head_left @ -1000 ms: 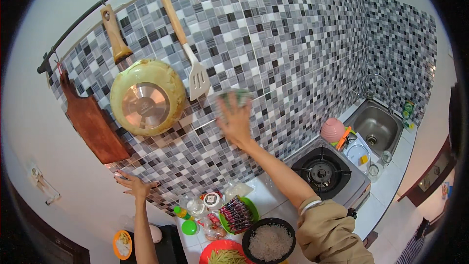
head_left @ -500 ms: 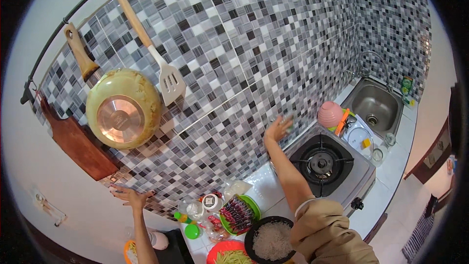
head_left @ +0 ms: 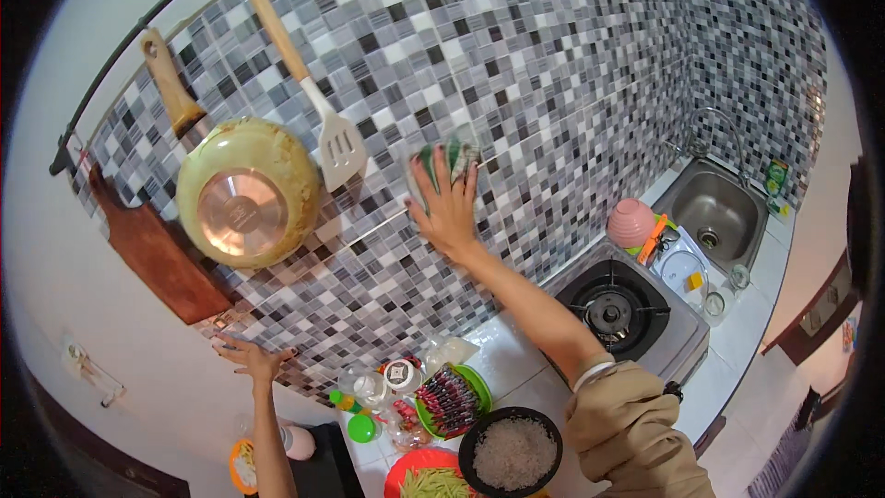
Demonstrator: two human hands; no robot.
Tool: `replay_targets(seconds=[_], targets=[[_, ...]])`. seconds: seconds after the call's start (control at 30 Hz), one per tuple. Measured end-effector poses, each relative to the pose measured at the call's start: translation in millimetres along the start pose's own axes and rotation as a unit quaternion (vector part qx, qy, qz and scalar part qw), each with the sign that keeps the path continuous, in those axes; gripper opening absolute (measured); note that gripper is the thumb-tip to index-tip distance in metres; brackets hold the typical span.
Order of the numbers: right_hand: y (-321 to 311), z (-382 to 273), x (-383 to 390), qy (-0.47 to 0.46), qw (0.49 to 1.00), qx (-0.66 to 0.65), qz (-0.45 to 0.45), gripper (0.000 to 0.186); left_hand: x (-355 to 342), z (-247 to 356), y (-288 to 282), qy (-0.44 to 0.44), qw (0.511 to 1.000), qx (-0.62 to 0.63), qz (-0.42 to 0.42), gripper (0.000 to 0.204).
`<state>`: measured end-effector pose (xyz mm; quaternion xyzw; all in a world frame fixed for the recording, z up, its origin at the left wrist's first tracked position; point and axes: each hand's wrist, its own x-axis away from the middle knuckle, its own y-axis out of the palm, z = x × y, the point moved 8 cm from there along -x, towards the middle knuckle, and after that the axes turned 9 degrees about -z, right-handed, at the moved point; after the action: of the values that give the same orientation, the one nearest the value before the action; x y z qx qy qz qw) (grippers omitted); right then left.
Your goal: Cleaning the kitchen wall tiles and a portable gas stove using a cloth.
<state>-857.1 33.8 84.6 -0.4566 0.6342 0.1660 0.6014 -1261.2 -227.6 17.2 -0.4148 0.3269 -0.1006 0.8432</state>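
My right hand (head_left: 449,217) lies against the tiled wall (head_left: 553,83), holding a green and white cloth (head_left: 461,157) under its fingers. The fingers are spread, and part of the cloth is hidden behind them. At the lower left, my left hand (head_left: 251,357) has its fingers apart and nothing in it. It rests at the tiles' left edge, just below the hanging wooden cutting board (head_left: 157,254). A white slotted spatula (head_left: 341,152) with a wooden handle hangs to the left of my right hand. Beside it hangs a yellowish frying pan (head_left: 300,189), bottom outward.
Below are a black pan of rice (head_left: 513,452), a red bowl of sliced greens (head_left: 429,475), a green basket of sachets (head_left: 481,392) and several jars (head_left: 371,389). At right stand a gas stove (head_left: 678,341), a pink bowl (head_left: 631,222) and a metal sink (head_left: 710,194).
My right hand has swept up and left across the tiles with the cloth, from beside the stove toward the spatula. My left hand stays at the tiles' edge. The view has shifted slightly.
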Motion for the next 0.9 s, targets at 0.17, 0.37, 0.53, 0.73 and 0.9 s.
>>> replay_targets(seconds=[0.17,0.37,0.53,0.73,0.9], targets=[[-15,33,21,-0.073,0.995,0.032,0.057,0.056,-2,-3,1,-0.03,0.999,-0.027,-0.013,0.157],[17,28,47,0.309,0.942,-0.028,0.128,0.063,-1,0,0,-0.031,0.999,-0.023,-0.011,0.156],[82,-142,63,-0.035,0.989,-0.027,-0.143,0.066,2,3,-1,-0.034,0.998,-0.04,-0.023,0.156],[99,-206,98,-0.398,0.896,0.004,-0.198,0.058,4,3,-3,-0.035,0.998,-0.025,-0.036,0.157],[53,-98,52,-0.049,0.997,0.021,-0.062,0.056,6,2,-4,-0.007,1.0,-0.002,-0.011,0.158]])
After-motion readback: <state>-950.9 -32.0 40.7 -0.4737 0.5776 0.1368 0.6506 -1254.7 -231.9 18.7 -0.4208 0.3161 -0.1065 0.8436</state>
